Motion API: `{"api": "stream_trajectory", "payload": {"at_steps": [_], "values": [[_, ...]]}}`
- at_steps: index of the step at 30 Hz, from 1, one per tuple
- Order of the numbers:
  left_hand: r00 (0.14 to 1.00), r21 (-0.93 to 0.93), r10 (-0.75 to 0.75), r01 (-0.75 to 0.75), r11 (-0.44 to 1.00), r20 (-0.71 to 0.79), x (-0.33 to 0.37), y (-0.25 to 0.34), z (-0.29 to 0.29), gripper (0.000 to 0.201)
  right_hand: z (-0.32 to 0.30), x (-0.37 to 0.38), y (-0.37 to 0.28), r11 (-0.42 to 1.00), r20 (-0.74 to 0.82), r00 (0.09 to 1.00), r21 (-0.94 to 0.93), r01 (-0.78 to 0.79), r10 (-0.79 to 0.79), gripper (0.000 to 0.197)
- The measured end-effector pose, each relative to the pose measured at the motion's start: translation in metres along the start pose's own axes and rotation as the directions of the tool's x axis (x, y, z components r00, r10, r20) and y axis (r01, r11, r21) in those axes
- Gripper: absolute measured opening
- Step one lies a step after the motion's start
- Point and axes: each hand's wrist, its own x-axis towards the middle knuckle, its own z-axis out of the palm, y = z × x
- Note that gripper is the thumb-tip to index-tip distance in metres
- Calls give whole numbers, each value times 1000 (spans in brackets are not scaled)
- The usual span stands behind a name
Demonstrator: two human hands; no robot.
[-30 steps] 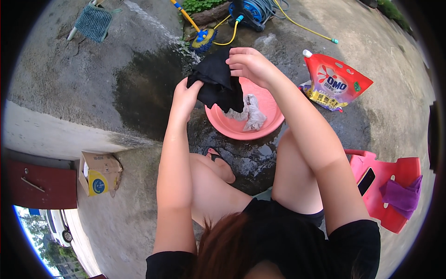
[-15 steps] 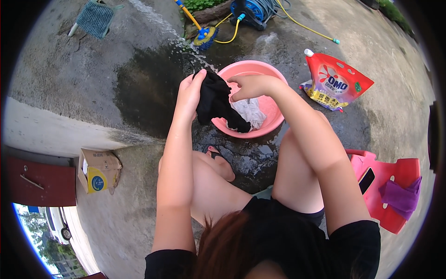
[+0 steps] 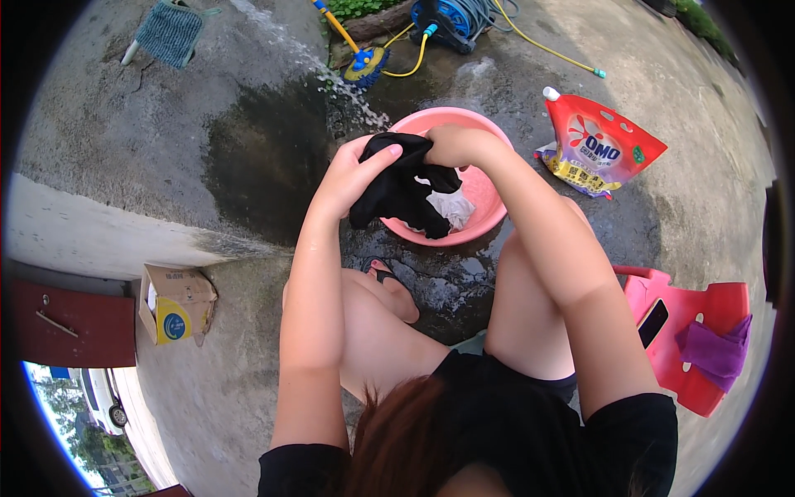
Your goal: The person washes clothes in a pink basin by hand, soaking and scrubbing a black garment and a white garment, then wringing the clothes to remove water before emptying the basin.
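Note:
A black garment point(image 3: 396, 192) hangs bunched between my two hands, over the left side of a pink basin point(image 3: 492, 205). My left hand point(image 3: 354, 176) grips its left part, thumb on top. On the garment's upper right edge, my right hand point(image 3: 457, 147) has its fingers closed, the fingertips partly hidden by the cloth. Inside the basin lies a wet white cloth point(image 3: 452, 209), half covered from view by the black one.
Right of the basin stands a red detergent pouch point(image 3: 603, 142). A red plastic chair point(image 3: 662, 290) holds a phone point(image 3: 653, 323) and a purple cloth point(image 3: 714, 352). A scrub brush point(image 3: 365, 66) and hose reel point(image 3: 451, 23) sit beyond, with a cardboard box point(image 3: 178, 304) at left.
My right hand has closed on the garment's right side, having been open beside it. The cloth is now spread between both hands, and my left hand has shifted slightly right.

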Motion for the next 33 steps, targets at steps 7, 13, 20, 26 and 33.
{"api": "stream_trajectory", "payload": {"at_steps": [7,13,20,26,33], "values": [[989,685,-146,97,722,15,2,-6,-26,51,-21,15,35,978,-639,765,103,183,-76,29],[937,705,-339,185,685,84,5,-25,-49,57,-29,10,36,890,-805,593,256,378,-21,30],[878,799,-471,347,491,-93,0,-14,-52,39,-35,9,40,883,-863,505,237,405,0,29],[901,711,-348,422,562,-259,4,-19,-69,34,-43,14,62,909,-840,531,300,291,107,33],[858,563,38,301,770,-512,1,-12,-75,24,-47,18,80,925,-810,561,327,193,170,37]]}}
